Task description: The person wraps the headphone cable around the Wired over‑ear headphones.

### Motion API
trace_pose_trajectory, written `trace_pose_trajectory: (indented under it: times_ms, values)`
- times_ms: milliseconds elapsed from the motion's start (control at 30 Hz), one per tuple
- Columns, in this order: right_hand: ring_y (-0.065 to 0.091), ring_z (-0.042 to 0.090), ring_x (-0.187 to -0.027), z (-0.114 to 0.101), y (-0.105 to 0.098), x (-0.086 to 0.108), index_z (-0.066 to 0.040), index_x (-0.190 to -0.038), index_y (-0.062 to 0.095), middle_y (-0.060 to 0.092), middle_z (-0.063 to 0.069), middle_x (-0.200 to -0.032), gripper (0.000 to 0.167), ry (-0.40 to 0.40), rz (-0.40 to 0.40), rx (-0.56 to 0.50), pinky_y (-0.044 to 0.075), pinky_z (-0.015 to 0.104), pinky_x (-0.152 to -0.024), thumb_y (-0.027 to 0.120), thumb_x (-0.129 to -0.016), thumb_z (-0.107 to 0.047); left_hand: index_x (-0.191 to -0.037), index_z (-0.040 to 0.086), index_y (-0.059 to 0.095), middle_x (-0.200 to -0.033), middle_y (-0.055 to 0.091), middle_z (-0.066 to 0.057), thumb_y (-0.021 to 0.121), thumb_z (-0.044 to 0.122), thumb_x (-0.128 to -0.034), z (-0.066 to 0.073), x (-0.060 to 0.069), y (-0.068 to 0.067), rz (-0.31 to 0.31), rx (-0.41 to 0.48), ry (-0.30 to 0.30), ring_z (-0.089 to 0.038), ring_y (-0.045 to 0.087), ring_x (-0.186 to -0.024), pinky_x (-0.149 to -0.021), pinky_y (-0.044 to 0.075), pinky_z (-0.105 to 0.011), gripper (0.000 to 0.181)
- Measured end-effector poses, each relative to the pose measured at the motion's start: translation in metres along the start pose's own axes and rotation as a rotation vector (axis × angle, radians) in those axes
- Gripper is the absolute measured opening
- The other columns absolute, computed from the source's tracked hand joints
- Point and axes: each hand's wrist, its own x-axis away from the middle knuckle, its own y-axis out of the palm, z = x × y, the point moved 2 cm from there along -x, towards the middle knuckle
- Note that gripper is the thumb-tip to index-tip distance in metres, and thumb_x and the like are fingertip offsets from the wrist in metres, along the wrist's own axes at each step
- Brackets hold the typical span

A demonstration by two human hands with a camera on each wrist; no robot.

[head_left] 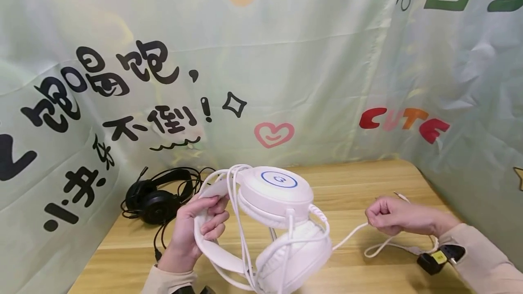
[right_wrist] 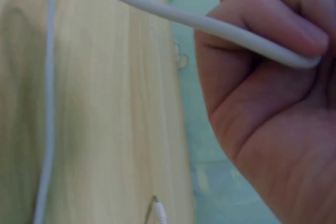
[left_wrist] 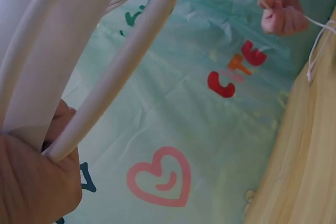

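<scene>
White headphones (head_left: 278, 194) are held up above the table by my left hand (head_left: 184, 235), its fingers curled round the headband (head_left: 220, 257); loops of white cable hang across the band and ear cups. In the left wrist view, the headband (left_wrist: 47, 51) rises out of the left hand (left_wrist: 42, 182). My right hand (head_left: 402, 217) grips the white cable (head_left: 351, 235) at the right, fingers curled. The right wrist view shows the cable (right_wrist: 157, 8) running into the curled fingers of the right hand (right_wrist: 278, 93). A cable plug (right_wrist: 160, 212) hangs free.
A black headset (head_left: 157, 203) with its cables lies at the back left of the wooden table (head_left: 347, 185). Printed fabric (head_left: 310, 80) stands behind and at both sides. White cable also trails below the right hand.
</scene>
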Motion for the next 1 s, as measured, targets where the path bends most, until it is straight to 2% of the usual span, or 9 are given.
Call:
trace_pose_trajectory:
  times_ms: [200, 333, 433, 567, 633, 700, 800, 933, 1000]
  values:
    - [0.013, 0.020, -0.048, -0.010, -0.009, -0.007, 0.007, -0.080, 0.033, 0.017, 0.014, -0.062, 0.036, 0.015, 0.063, 0.029, 0.014, 0.021, -0.043, 0.040, -0.114, -0.005, -0.125, -0.001, 0.064, -0.077, 0.028, 0.001, 0.023, -0.001, -0.1084, -0.005, -0.002, 0.000, -0.005, -0.124, -0.069, -0.011, 0.014, -0.052, -0.044, 0.030, -0.014, 0.044]
    - [0.016, 0.018, -0.047, -0.024, -0.014, -0.018, 0.007, -0.080, 0.038, 0.018, 0.015, -0.061, 0.037, 0.041, 0.167, 0.168, 0.015, 0.023, -0.043, 0.044, -0.113, -0.007, -0.124, 0.000, 0.066, -0.072, 0.022, 0.000, 0.026, 0.000, -0.1086, -0.009, -0.004, 0.001, -0.042, -0.184, -0.095, -0.012, 0.016, -0.050, -0.041, 0.026, -0.018, 0.043]
    - [0.020, 0.013, -0.047, -0.037, -0.016, -0.027, 0.005, -0.080, 0.046, 0.022, 0.008, -0.058, 0.036, 0.067, 0.280, 0.294, 0.017, 0.026, -0.042, 0.051, -0.112, -0.012, -0.124, 0.001, 0.066, -0.070, 0.024, -0.001, 0.029, 0.000, -0.1090, -0.013, -0.005, 0.002, -0.045, -0.222, -0.111, -0.013, 0.015, -0.048, -0.039, 0.022, -0.021, 0.040]
    - [0.024, 0.007, -0.047, -0.055, -0.020, -0.041, -0.001, -0.080, 0.055, 0.028, -0.006, -0.057, 0.036, 0.114, 0.441, 0.428, 0.022, 0.026, -0.043, 0.061, -0.109, -0.021, -0.122, 0.003, 0.066, -0.069, 0.035, 0.004, 0.035, 0.002, -0.1097, -0.015, -0.007, 0.003, 0.024, -0.306, -0.143, -0.012, 0.017, -0.048, -0.039, 0.024, -0.021, 0.032]
    - [0.025, 0.006, -0.047, -0.065, -0.022, -0.047, -0.003, -0.079, 0.057, 0.029, -0.008, -0.056, 0.038, 0.145, 0.503, 0.475, 0.025, 0.026, -0.045, 0.065, -0.108, -0.026, -0.121, 0.006, 0.066, -0.075, 0.048, 0.007, 0.040, 0.003, -0.1092, -0.015, -0.008, 0.004, 0.076, -0.380, -0.158, -0.010, 0.020, -0.048, -0.041, 0.028, -0.018, 0.029]
    - [0.026, 0.006, -0.048, -0.074, -0.023, -0.054, -0.005, -0.079, 0.057, 0.030, -0.008, -0.056, 0.040, 0.184, 0.552, 0.506, 0.027, 0.026, -0.047, 0.067, -0.107, -0.031, -0.120, 0.008, 0.066, -0.078, 0.054, 0.008, 0.043, 0.004, -0.1080, -0.014, -0.010, 0.005, 0.126, -0.463, -0.175, -0.007, 0.023, -0.048, -0.042, 0.031, -0.016, 0.026]
    - [0.026, 0.009, -0.050, -0.087, -0.024, -0.065, -0.008, -0.077, 0.056, 0.029, -0.007, -0.056, 0.044, 0.227, 0.592, 0.548, 0.027, 0.027, -0.050, 0.068, -0.106, -0.038, -0.116, 0.007, 0.067, -0.072, 0.051, 0.008, 0.047, 0.005, -0.1056, -0.013, -0.015, 0.007, 0.181, -0.595, -0.193, -0.005, 0.027, -0.048, -0.042, 0.033, -0.016, 0.023]
    - [0.027, 0.011, -0.053, -0.101, -0.023, -0.079, -0.011, -0.074, 0.053, 0.029, -0.007, -0.056, 0.048, 0.257, 0.620, 0.580, 0.029, 0.028, -0.053, 0.068, -0.105, -0.043, -0.113, -0.008, 0.064, -0.059, 0.034, 0.007, 0.049, 0.005, -0.1029, -0.014, -0.025, 0.011, 0.218, -0.761, -0.225, -0.006, 0.028, -0.046, -0.041, 0.031, -0.019, 0.022]
    - [0.027, 0.011, -0.053, -0.107, -0.022, -0.086, -0.011, -0.074, 0.052, 0.029, -0.008, -0.056, 0.047, 0.262, 0.626, 0.590, 0.029, 0.029, -0.055, 0.067, -0.105, -0.043, -0.116, -0.014, 0.060, -0.058, 0.032, 0.007, 0.049, 0.006, -0.1023, -0.014, -0.030, 0.013, 0.229, -0.831, -0.248, -0.006, 0.029, -0.046, -0.042, 0.031, -0.020, 0.027]
